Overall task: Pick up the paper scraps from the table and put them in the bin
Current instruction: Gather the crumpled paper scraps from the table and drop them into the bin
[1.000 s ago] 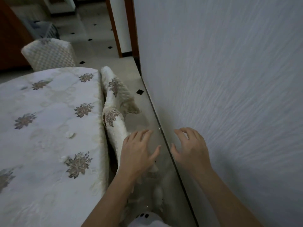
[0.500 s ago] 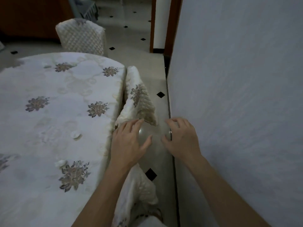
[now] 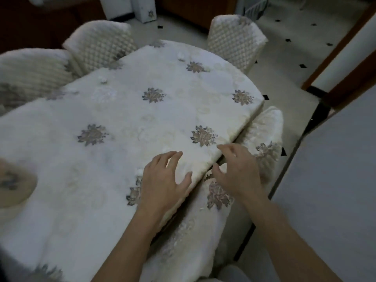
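A round table (image 3: 122, 110) under a white cloth with grey flower motifs fills the head view. Small white paper scraps lie on it: one (image 3: 139, 171) just left of my left hand, one (image 3: 165, 148) just beyond its fingertips, one (image 3: 102, 79) far left, one (image 3: 181, 55) near the far edge. My left hand (image 3: 164, 180) hovers open, fingers spread, over the table's near right edge. My right hand (image 3: 238, 169) is open too, over the covered chair (image 3: 266, 135) beside that edge. Neither hand holds anything. No bin is in view.
Quilted white chairs stand around the table at the far left (image 3: 97, 43), far right (image 3: 236, 39) and left (image 3: 26, 72). A blurred tan round object (image 3: 12, 186) sits at the table's left edge. A grey wall (image 3: 329, 190) and a wooden door frame (image 3: 345, 47) close the right side.
The view has swung left from the wall to the table. Both open hands moved from the gap between chair and wall to the table's near right edge.
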